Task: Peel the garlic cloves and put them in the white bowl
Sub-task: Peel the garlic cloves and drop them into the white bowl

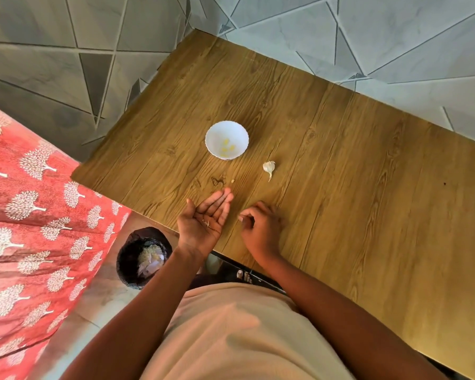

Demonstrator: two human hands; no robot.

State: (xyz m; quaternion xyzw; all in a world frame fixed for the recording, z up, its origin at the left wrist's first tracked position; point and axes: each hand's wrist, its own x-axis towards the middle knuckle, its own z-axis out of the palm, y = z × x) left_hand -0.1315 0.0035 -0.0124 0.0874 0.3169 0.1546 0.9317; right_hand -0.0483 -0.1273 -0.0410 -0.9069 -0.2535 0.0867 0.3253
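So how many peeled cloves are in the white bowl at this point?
4 peeled cloves show, clustered on the floor of the white bowl toward its near side. The near wall could hide another.

A small white bowl with a scalloped rim stands upright on the wooden surface and holds a few pale yellow peeled cloves. Just beside it lies a partial garlic bulb in its papery white skin, stem pointing toward the person. One tiny clove piece lies nearby.
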